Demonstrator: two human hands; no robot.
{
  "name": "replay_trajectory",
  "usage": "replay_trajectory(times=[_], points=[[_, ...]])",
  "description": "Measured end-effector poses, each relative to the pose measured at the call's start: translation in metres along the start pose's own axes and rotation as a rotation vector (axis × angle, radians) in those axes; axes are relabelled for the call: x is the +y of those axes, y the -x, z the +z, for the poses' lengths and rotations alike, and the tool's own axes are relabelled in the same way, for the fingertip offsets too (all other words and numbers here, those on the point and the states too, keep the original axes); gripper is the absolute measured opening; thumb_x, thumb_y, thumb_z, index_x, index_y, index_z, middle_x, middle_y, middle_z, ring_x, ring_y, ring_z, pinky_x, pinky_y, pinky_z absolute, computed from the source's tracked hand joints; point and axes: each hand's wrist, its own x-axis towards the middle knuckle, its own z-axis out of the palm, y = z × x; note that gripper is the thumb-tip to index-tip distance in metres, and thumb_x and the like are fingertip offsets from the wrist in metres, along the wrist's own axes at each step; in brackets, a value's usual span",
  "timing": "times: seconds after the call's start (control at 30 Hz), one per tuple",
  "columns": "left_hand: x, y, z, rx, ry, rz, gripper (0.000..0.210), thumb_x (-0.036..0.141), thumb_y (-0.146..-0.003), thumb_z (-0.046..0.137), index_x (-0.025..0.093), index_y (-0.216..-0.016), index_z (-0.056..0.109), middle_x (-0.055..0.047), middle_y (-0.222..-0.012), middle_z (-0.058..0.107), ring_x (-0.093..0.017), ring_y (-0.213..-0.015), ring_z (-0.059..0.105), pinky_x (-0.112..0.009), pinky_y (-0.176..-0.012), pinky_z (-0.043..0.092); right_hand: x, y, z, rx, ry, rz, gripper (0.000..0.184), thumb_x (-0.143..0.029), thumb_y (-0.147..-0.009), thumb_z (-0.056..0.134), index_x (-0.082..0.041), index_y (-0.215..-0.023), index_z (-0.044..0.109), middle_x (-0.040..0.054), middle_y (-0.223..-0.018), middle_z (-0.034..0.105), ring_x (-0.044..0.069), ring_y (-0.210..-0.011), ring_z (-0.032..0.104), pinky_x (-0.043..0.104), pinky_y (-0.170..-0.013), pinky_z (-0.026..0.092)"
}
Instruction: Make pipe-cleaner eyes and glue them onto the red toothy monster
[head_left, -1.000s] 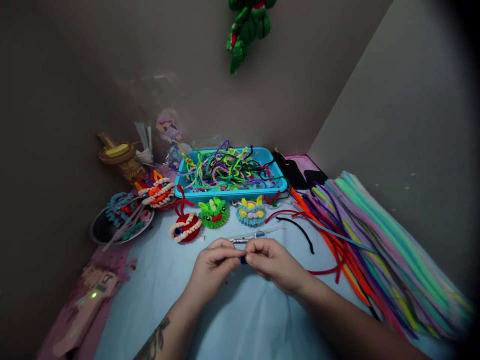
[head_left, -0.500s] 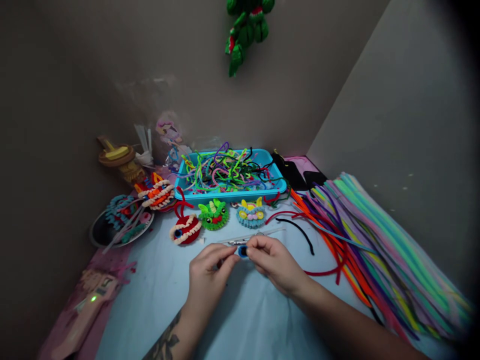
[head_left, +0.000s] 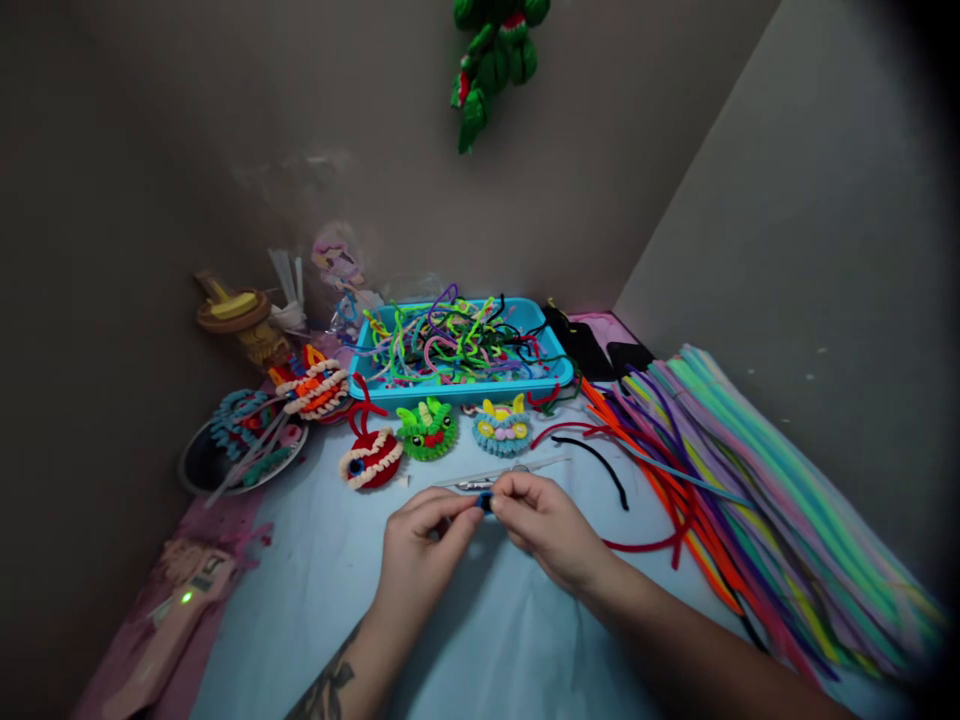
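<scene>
Between my two hands is a small blue pipe-cleaner coil (head_left: 486,503) with a black centre, partly covered by the fingertips. My left hand (head_left: 426,538) pinches its left side between thumb and forefinger. On the right side, my right hand (head_left: 549,524) grips it the same way. Just behind the fingers lie metal scissors or tweezers (head_left: 476,485), half hidden. A red and cream pipe-cleaner head (head_left: 375,460) with one similar blue-and-black eye sits beyond my left hand. Beside it are a green head (head_left: 429,430) and a blue and yellow one (head_left: 502,427).
A blue tray (head_left: 465,388) of tangled pipe-cleaner scraps stands at the back. Bundles of coloured pipe cleaners (head_left: 757,500) lie on the right, with a black piece (head_left: 600,465) nearer. A metal bowl (head_left: 202,465) and a pink glue gun (head_left: 176,620) are on the left.
The blue coil has turned and shows less of its face between the fingers. My left hand has shifted slightly to the right, closer to my right hand.
</scene>
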Motion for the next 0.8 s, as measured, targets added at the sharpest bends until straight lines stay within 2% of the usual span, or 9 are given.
replay_trajectory(times=[0.2, 0.3, 0.57, 0.8], points=[[-0.003, -0.004, 0.0, -0.039, 0.155, -0.293, 0.016, 0.03, -0.07, 0.067, 0.016, -0.065, 0.071, -0.003, -0.063, 0.066, -0.013, -0.058, 0.056, -0.023, -0.055, 0.042, -0.007, 0.001, 0.002, 0.012, 0.188, -0.065, 0.025, -0.039, -0.076, 0.063, -0.018, -0.07, 0.052, -0.0081, -0.055, 0.035, 0.006, -0.046, 0.026, 0.021, -0.045, 0.022], [-0.003, -0.004, 0.002, -0.051, 0.179, -0.373, 0.019, 0.033, -0.07, 0.065, 0.015, -0.065, 0.068, -0.001, -0.059, 0.063, -0.012, -0.056, 0.052, -0.023, -0.056, 0.04, -0.012, 0.001, 0.004, 0.028, 0.277, -0.107, 0.026, -0.04, -0.074, 0.063, -0.018, -0.067, 0.051, -0.0056, -0.059, 0.04, 0.009, -0.054, 0.035, 0.022, -0.051, 0.03], [0.001, -0.001, 0.007, 0.005, 0.025, -0.253, 0.019, 0.031, -0.076, 0.055, 0.015, -0.065, 0.06, 0.001, -0.063, 0.055, -0.013, -0.061, 0.049, -0.022, -0.056, 0.037, -0.008, 0.0, 0.008, 0.057, 0.379, -0.137, 0.019, -0.034, -0.074, 0.058, -0.017, -0.067, 0.052, -0.0036, -0.061, 0.043, 0.011, -0.058, 0.04, 0.024, -0.055, 0.033], [-0.003, -0.001, 0.006, -0.015, 0.122, -0.359, 0.019, 0.032, -0.075, 0.056, 0.015, -0.067, 0.059, 0.004, -0.057, 0.051, -0.011, -0.054, 0.043, -0.021, -0.053, 0.035, -0.008, -0.001, 0.007, 0.06, 0.321, -0.097, 0.018, -0.034, -0.074, 0.059, -0.017, -0.07, 0.054, -0.0044, -0.06, 0.044, 0.011, -0.056, 0.042, 0.024, -0.055, 0.036]])
